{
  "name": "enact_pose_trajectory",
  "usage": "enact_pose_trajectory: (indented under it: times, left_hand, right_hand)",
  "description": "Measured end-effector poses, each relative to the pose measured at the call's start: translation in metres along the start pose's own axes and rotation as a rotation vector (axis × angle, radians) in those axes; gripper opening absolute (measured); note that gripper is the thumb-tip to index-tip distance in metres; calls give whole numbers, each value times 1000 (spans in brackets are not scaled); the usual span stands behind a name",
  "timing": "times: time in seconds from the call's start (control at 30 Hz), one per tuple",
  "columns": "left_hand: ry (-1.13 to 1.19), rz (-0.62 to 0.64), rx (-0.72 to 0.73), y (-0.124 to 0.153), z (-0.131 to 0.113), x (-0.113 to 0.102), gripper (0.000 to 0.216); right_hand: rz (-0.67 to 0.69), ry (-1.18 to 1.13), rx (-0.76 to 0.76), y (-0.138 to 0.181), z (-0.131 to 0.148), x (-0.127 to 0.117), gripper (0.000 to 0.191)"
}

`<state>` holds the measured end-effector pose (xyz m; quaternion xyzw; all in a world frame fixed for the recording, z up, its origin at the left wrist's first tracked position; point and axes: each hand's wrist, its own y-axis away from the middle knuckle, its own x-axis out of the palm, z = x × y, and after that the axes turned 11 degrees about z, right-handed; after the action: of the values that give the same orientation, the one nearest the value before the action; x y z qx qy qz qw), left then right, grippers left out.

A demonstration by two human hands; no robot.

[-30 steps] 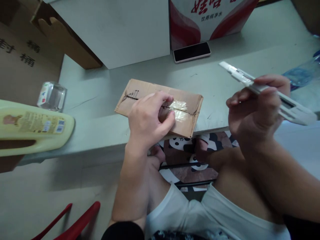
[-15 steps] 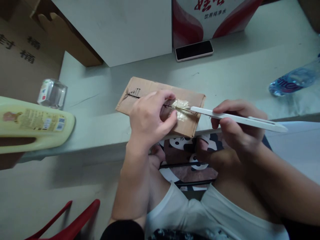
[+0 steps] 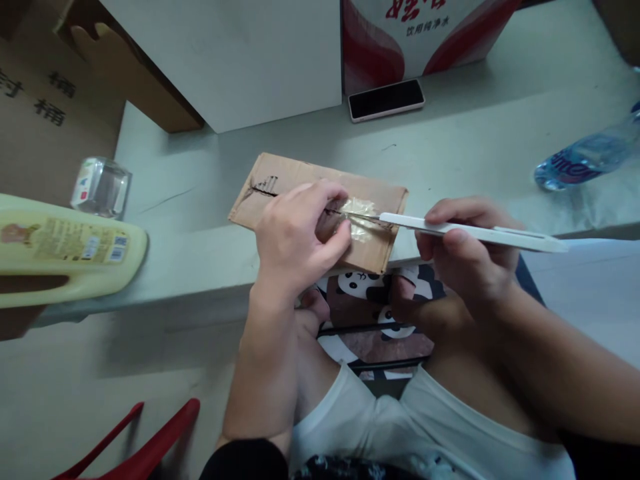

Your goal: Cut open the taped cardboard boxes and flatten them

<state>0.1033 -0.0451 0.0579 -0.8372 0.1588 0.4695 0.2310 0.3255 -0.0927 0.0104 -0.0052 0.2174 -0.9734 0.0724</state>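
A flat brown cardboard box (image 3: 375, 187) lies at a slant on the table's front edge, a dark slit running along its top seam. My left hand (image 3: 297, 237) bears down on it with curled fingers, thumb and fingertips either side of the seam, by a crumpled patch of clear tape (image 3: 364, 230). Pinched in my right hand (image 3: 470, 243) is a white utility knife (image 3: 440, 227). Its thin blade points left, its tip at the seam between my left thumb and fingers. Part of the box is hidden under my left hand.
Behind the box a phone (image 3: 386, 101) lies beside a red-and-white carton (image 3: 375, 53) and a large white box (image 3: 240, 60). A water bottle (image 3: 575, 160) lies at right. At left are a clear container (image 3: 103, 187) and a yellow jug (image 3: 75, 250). Red legs (image 3: 150, 440) stand below.
The knife and my right hand have shifted slightly left, and the blade lies a little flatter along the seam. My left hand keeps its place on the box.
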Motion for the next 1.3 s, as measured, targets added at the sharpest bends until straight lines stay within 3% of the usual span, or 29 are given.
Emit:
enact_pose_trajectory:
  times: [0.43,0.6,1.3]
  left_hand:
    - [45,22,20,-2,0,0,18]
    - [43,14,23,-1,0,0,18]
    - [44,16,41,0,1,1,15]
  right_hand:
    - [-21,238,-32,-2,9,2,10]
    - [6,382,-108,-2,7,1,12]
    - [142,424,-317,-14,4,-1,16]
